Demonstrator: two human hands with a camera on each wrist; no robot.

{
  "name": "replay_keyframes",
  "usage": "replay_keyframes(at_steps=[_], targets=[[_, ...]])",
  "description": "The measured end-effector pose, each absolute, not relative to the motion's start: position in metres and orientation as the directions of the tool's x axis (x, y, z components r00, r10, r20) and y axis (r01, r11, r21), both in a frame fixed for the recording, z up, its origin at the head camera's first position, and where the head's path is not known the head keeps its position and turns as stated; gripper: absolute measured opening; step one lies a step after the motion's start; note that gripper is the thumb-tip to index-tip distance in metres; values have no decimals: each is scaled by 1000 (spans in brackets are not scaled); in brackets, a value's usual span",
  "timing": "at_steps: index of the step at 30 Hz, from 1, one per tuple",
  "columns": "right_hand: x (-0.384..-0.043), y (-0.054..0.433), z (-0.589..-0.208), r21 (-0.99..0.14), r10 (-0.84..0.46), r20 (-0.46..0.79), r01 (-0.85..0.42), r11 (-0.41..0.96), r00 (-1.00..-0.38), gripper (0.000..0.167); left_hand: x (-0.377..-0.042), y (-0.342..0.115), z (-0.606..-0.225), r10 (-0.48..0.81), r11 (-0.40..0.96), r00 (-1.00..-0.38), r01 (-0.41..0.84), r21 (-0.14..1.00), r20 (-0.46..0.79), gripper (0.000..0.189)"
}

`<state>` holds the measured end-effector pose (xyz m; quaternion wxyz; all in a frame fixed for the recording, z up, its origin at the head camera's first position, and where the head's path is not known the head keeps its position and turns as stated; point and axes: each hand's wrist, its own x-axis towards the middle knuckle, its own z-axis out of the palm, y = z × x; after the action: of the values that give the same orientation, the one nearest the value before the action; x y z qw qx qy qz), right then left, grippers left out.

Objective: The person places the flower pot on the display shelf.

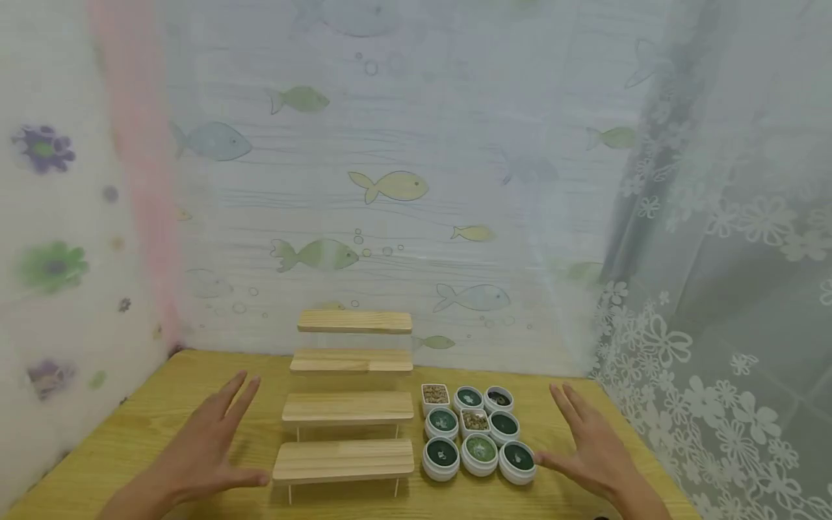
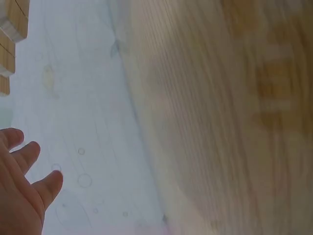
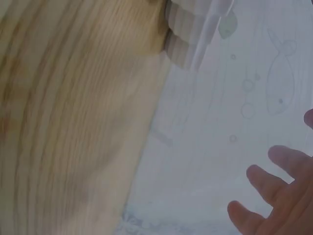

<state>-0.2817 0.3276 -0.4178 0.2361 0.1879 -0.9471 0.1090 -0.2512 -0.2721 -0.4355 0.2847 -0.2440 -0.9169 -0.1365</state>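
Observation:
A stepped wooden rack (image 1: 347, 408) with several pale shelves stands left of the middle in the head view. To its right, several small white pots (image 1: 440, 462) with dark green tops sit packed in rows. Among them are two square white pots (image 1: 435, 397) filled with brownish grains. Left of the rack, my left hand (image 1: 201, 448) is held with fingers spread and holds nothing. My right hand (image 1: 594, 455) is spread likewise to the right of the pots, its thumb tip close by the front right pot (image 1: 518, 462).
A wooden table (image 1: 188, 390) carries everything. Behind it hangs a pale sheet printed with fish (image 1: 390, 185). A flower-patterned sheet (image 1: 48, 289) borders the left, and a translucent curtain with white flowers (image 1: 734, 390) borders the right.

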Motion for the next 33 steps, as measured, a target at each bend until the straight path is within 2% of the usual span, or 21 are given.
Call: replay_keyframes(at_steps=[10, 15, 25, 33], targets=[[-277, 315, -424, -349, -286, 369, -417, 839, -884, 100, -248, -255, -438, 361, 736, -772, 580, 349, 523, 127], [-276, 307, -429, -431, -287, 294, -394, 812, -912, 97, -246, -251, -442, 366, 702, -781, 589, 401, 506, 121], [-276, 297, -430, -595, -315, 148, -339, 729, -938, 83, -241, -247, -442, 382, 634, -841, 540, 553, 383, 86], [-278, 293, -431, -701, -328, 96, -298, 648, -940, 84, -243, -248, -438, 441, 490, -857, 478, 729, 267, 73]])
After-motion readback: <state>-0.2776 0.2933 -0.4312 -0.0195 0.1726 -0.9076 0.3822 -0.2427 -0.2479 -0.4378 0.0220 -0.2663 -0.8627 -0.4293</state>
